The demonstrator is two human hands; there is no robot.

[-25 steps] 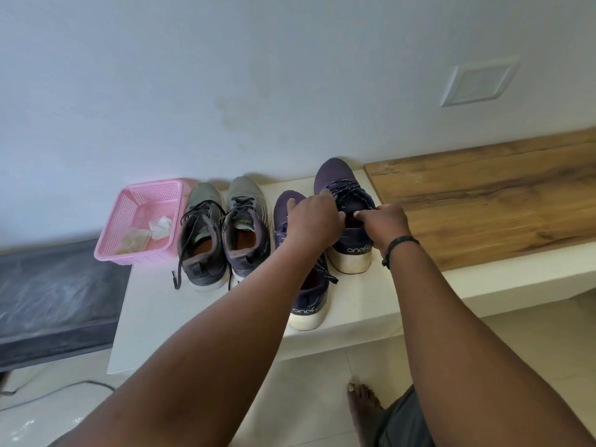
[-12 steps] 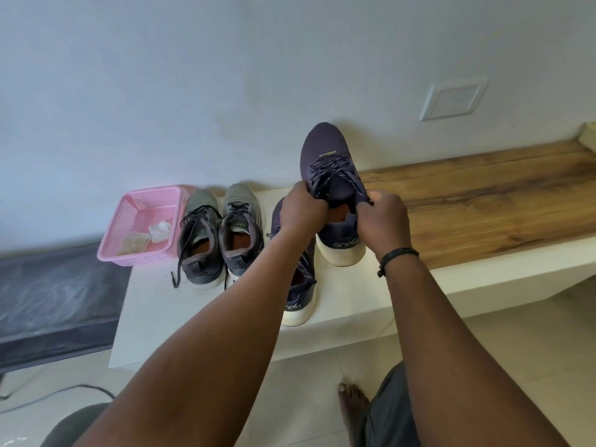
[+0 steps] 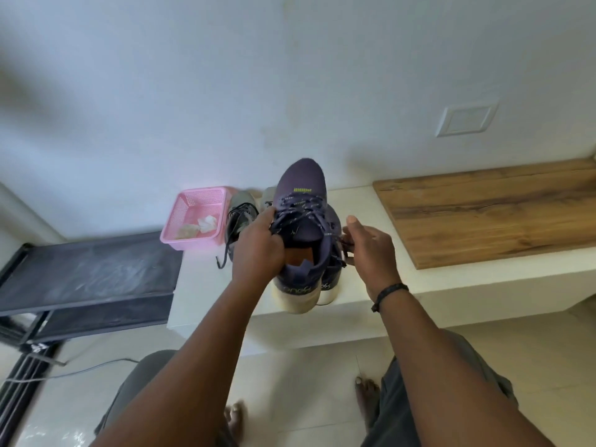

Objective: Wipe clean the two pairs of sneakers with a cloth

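Note:
My left hand (image 3: 258,250) grips a purple sneaker (image 3: 301,201) by the left side of its collar and holds it above the white ledge (image 3: 380,279), toe pointing away. My right hand (image 3: 367,250) hovers just right of the shoe with loosely curled fingers by the dangling lace ends; I cannot tell if it touches them. The second purple sneaker (image 3: 333,221) stands on the ledge, mostly hidden behind the lifted one. The grey pair (image 3: 242,211) stands to the left, partly hidden. A crumpled white cloth (image 3: 207,222) lies in a pink basket (image 3: 190,208).
A wooden board (image 3: 483,214) covers the ledge to the right. A dark low rack (image 3: 84,272) stands left of the ledge, with a cable (image 3: 96,367) on the tiled floor. My bare feet (image 3: 366,398) and knees are below. The wall carries a white plate (image 3: 466,119).
The purple sneaker has come up and toward me off the ledge. My right hand has let go of it and drawn to the right; my left hand alone holds it.

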